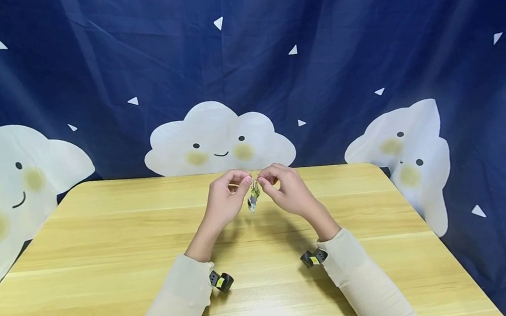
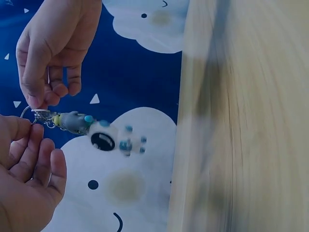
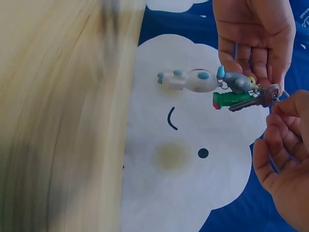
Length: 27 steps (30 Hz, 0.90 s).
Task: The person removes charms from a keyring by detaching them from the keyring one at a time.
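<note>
A key ring [image 2: 26, 110] with charms and a key hangs between both hands, above the far part of the table. My left hand [image 1: 226, 200] pinches one side of the ring between thumb and fingertip. Opposite it, my right hand [image 1: 291, 191] pinches the other side, the two sets of fingertips almost together. From the ring dangle a white astronaut charm [image 3: 200, 80], a grey figure charm [image 3: 237, 82] and a green charm [image 3: 231, 99]. Beside them shows a key [image 3: 266, 97] with a brownish head. The astronaut is blurred in the left wrist view.
Below the hands stretches a light wooden table [image 1: 109, 271] with rounded far corners. Right behind its far edge hangs a dark blue curtain [image 1: 158, 51] printed with smiling clouds. Small black cameras [image 1: 221, 281] sit at both sleeve cuffs.
</note>
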Each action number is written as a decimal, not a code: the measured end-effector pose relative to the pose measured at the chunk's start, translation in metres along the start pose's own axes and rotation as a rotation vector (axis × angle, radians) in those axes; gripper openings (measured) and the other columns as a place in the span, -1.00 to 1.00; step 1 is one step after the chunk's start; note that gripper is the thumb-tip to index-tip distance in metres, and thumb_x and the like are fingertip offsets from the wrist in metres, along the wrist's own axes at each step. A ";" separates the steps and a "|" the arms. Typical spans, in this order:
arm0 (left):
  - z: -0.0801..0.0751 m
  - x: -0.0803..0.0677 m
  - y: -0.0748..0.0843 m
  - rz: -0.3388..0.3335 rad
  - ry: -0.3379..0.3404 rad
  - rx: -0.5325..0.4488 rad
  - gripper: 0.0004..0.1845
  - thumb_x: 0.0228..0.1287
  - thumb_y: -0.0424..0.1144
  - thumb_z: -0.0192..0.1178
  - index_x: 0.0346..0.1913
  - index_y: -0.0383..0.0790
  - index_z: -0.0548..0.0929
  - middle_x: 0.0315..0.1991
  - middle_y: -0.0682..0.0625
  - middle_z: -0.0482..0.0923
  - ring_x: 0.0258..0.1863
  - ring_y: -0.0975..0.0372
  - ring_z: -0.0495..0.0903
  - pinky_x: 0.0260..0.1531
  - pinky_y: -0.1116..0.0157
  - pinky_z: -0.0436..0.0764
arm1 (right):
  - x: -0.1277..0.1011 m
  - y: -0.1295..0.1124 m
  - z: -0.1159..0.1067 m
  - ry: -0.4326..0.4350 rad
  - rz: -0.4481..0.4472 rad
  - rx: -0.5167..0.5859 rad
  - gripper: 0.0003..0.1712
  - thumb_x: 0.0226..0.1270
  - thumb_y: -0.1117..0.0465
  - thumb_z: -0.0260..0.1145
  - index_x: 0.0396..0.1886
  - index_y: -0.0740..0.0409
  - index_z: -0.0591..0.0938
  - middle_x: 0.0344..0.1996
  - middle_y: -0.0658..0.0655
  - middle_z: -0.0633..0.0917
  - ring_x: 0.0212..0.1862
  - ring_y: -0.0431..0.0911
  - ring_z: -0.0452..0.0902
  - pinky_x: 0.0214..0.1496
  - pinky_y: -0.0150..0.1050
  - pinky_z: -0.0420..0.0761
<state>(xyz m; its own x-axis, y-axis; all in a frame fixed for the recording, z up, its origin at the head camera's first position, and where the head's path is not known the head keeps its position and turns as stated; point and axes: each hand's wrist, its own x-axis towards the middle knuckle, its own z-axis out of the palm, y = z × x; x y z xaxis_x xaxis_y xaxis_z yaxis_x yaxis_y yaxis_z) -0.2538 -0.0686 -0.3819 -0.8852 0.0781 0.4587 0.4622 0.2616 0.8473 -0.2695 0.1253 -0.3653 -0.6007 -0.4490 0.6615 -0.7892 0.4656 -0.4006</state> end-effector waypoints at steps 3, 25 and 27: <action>0.000 0.000 0.001 0.019 -0.005 0.018 -0.88 0.46 -0.25 0.27 -0.13 -0.25 0.72 -0.22 -0.04 0.72 -0.20 0.15 0.67 -0.14 0.17 0.66 | 0.000 0.001 0.000 0.024 -0.014 0.004 -0.91 0.42 0.32 0.29 -0.29 0.20 0.70 -0.42 0.04 0.66 -0.33 -0.13 0.54 -0.28 -0.24 0.58; -0.001 -0.001 0.003 0.112 -0.005 0.121 -0.88 0.43 -0.24 0.30 -0.15 -0.21 0.78 -0.30 0.03 0.75 -0.33 0.23 0.67 -0.17 0.19 0.68 | -0.001 -0.001 -0.003 -0.021 -0.012 -0.010 -0.91 0.39 0.33 0.29 -0.32 0.18 0.70 -0.40 0.03 0.65 -0.31 -0.14 0.53 -0.24 -0.25 0.57; -0.001 -0.001 0.004 0.101 -0.009 0.116 -0.88 0.43 -0.24 0.30 -0.15 -0.21 0.78 -0.30 0.04 0.76 -0.32 0.23 0.67 -0.16 0.20 0.68 | -0.001 0.000 -0.003 -0.019 -0.001 -0.006 -0.91 0.39 0.33 0.29 -0.32 0.17 0.70 -0.41 0.02 0.65 -0.32 -0.14 0.52 -0.25 -0.25 0.57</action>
<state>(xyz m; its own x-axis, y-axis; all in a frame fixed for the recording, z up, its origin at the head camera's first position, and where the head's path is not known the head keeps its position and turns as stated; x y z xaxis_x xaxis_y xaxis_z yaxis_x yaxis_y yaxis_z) -0.2509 -0.0690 -0.3791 -0.8353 0.1177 0.5371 0.5397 0.3618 0.7601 -0.2687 0.1276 -0.3640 -0.6022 -0.4641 0.6496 -0.7891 0.4698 -0.3959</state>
